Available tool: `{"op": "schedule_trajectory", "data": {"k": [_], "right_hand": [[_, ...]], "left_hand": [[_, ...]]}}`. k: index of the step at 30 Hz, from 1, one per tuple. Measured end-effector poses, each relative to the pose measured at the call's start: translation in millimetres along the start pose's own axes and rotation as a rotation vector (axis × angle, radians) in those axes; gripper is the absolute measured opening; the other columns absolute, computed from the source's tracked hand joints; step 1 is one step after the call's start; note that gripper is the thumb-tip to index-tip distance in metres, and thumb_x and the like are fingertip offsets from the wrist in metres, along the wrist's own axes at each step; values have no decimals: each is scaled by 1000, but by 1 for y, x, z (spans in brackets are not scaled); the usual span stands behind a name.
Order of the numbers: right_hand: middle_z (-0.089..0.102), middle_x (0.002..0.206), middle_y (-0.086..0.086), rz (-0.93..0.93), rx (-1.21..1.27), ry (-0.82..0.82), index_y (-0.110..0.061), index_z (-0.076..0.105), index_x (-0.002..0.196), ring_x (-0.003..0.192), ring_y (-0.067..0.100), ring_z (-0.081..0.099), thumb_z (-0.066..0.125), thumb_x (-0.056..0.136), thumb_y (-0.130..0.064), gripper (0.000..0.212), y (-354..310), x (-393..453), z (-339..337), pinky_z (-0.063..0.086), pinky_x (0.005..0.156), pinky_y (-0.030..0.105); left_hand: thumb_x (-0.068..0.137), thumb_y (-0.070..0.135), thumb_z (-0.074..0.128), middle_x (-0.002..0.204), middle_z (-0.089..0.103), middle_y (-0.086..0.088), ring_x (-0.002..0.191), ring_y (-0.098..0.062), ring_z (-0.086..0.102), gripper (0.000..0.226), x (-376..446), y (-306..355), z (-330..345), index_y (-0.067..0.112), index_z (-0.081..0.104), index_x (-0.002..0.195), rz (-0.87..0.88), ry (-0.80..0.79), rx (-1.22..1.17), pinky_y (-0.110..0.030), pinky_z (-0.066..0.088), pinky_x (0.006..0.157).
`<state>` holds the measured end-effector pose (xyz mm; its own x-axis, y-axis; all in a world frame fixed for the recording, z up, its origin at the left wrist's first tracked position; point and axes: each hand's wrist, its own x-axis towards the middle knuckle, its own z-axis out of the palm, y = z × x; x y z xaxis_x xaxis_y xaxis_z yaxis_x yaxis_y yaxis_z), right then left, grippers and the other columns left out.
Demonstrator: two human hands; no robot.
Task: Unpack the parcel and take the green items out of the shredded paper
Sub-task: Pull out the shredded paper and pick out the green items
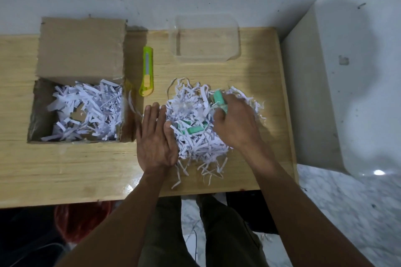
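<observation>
A heap of white shredded paper (195, 136) lies on the wooden table (65, 169) in front of me. My right hand (235, 123) grips a green item (218, 96) at the heap's far right side. More green items (194, 129) show in the middle of the heap, half buried. My left hand (155, 136) lies flat with straight fingers against the heap's left edge. The opened cardboard parcel (80, 50) stands at the left with more shredded paper (86, 110) inside.
A yellow-green utility knife (147, 71) lies between the parcel and the heap. A clear plastic container (205, 38) stands at the table's far edge. A white sink (347, 82) borders the table on the right.
</observation>
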<state>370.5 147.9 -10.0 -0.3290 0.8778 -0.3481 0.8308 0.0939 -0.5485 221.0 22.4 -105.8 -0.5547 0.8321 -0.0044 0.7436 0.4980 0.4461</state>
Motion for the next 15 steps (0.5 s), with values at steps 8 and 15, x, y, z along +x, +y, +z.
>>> {"op": "schedule_trajectory", "data": {"k": [8, 15], "right_hand": [[66, 92, 21, 311, 832, -120, -18, 68, 99, 74, 29, 60, 51, 97, -25, 19, 13, 7, -39, 53, 68, 49], [67, 93, 2, 135, 549, 13, -26, 62, 113, 69, 9, 62, 74, 84, -37, 34, 20, 0, -52, 48, 52, 20]], "left_hand": [[107, 38, 14, 165, 32, -3, 157, -17, 17, 59, 0, 1, 1, 14, 39, 155, 7, 13, -5, -43, 10, 128], [107, 39, 15, 165, 32, -4, 157, -16, 17, 59, -1, 1, -1, 14, 39, 155, 8, -1, -10, -42, 10, 127]]}}
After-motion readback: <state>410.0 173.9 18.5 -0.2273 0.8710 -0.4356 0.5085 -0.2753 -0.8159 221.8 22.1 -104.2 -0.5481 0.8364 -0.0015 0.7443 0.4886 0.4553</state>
